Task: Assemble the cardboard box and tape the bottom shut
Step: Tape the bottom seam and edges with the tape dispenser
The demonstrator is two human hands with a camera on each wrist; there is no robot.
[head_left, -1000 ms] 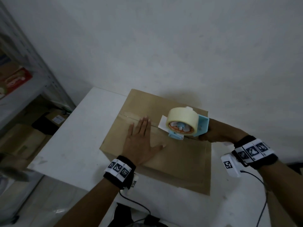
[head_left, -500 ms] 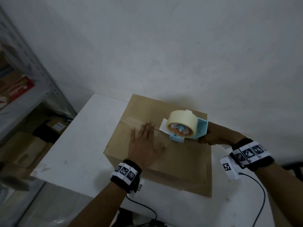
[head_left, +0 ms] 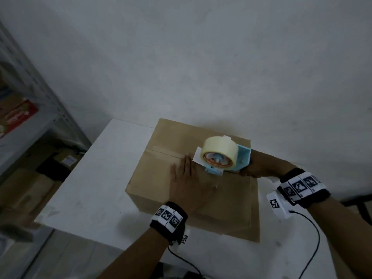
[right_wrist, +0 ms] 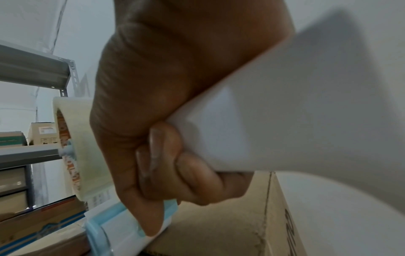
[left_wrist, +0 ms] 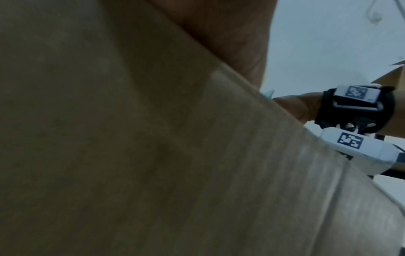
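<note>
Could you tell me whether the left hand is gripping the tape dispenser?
No, the left hand lies flat on the box; the right hand holds the tape dispenser.

The light is dim and greyish in all views, with a soft shadow on the wall (head_left: pixel 201 121) behind the cardboard box (head_left: pixel 161 178). The shelf (head_left: pixel 30 121) at the head view's left edge bends. Both wrist views are blurred at close range.

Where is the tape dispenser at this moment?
In the head view, the tape dispenser stands on the cardboard box along its seam, gripped by the right hand, just right of the flat left hand.
</note>
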